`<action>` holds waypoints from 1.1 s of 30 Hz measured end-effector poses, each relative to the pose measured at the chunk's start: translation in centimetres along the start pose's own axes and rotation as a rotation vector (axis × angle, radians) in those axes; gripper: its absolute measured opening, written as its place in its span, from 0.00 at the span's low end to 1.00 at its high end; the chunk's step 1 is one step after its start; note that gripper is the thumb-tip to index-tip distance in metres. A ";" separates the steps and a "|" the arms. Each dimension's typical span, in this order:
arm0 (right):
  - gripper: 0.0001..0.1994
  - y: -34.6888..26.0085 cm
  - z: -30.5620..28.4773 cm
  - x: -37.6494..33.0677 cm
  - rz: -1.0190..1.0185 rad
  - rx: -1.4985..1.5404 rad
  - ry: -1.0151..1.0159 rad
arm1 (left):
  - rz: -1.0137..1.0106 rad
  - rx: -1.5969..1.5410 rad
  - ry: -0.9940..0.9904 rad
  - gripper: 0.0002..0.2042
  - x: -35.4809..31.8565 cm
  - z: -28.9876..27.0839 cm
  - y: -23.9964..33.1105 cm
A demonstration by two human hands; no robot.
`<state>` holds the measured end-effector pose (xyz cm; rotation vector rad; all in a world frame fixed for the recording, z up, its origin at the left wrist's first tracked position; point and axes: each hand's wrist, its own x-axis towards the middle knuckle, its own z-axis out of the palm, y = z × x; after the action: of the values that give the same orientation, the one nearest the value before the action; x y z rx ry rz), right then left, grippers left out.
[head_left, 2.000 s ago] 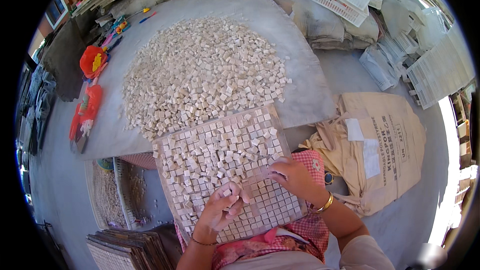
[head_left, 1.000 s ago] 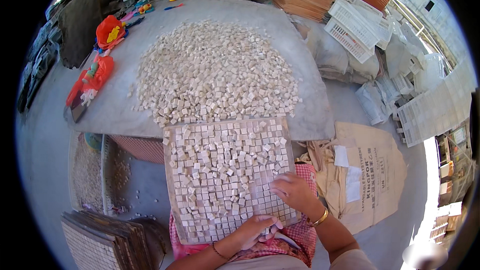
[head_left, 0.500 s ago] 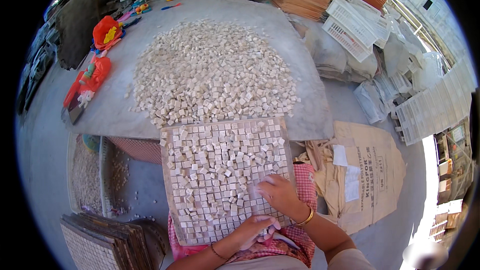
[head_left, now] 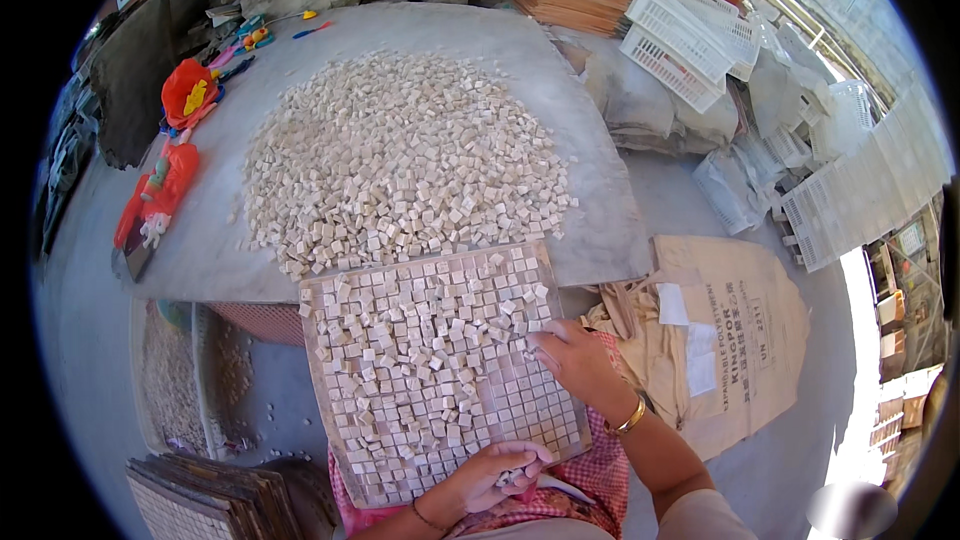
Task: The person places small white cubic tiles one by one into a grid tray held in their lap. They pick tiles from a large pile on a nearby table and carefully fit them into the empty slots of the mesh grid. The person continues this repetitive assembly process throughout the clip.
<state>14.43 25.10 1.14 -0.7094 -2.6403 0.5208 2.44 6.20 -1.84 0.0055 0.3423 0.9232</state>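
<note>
A square gridded board (head_left: 322,380) rests on my lap, its far edge against the table. Small pale stone tiles (head_left: 440,305) cover it: many lie flat in the cells, others are heaped loose on top. At the board's right side, my right hand (head_left: 585,370) has its thumb and fingers pinched at a stone tile by the fingertips. Over the near edge, my left hand (head_left: 495,475) curls around several stone tiles (head_left: 508,478), partly hidden by its fingers. On the table lies a broad pile of similar stone tiles (head_left: 400,150).
The grey table (head_left: 590,210) carries red plastic toys (head_left: 190,95) at its left edge. Below left are a bin of tile pieces (head_left: 170,380) and stacked gridded boards (head_left: 190,505). At right, a tan sack (head_left: 750,340) lies on the floor near white crates (head_left: 680,55).
My right hand has moved away from me, up along the board's right side. The left hand has turned, so the tiles in it show more. The whole view has shifted slightly.
</note>
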 end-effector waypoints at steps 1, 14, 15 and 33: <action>0.10 0.3 0.1 0.2 -0.007 -0.020 -0.015 | -0.006 0.007 0.027 0.13 0.0 -0.1 0.0; 0.06 -1.1 1.5 -0.1 -0.070 0.062 -0.017 | -0.026 0.126 0.194 0.15 0.9 0.3 0.6; 0.06 -1.3 1.8 -0.1 -0.076 0.025 -0.034 | -0.036 0.130 0.197 0.15 0.9 0.3 0.7; 0.13 -2.5 0.3 1.3 -0.224 -0.039 -0.238 | -0.040 0.158 0.255 0.14 0.7 0.4 0.7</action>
<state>12.22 23.72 2.27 -0.3739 -2.9105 0.5183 2.42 7.28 -1.52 0.0265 0.6493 0.8562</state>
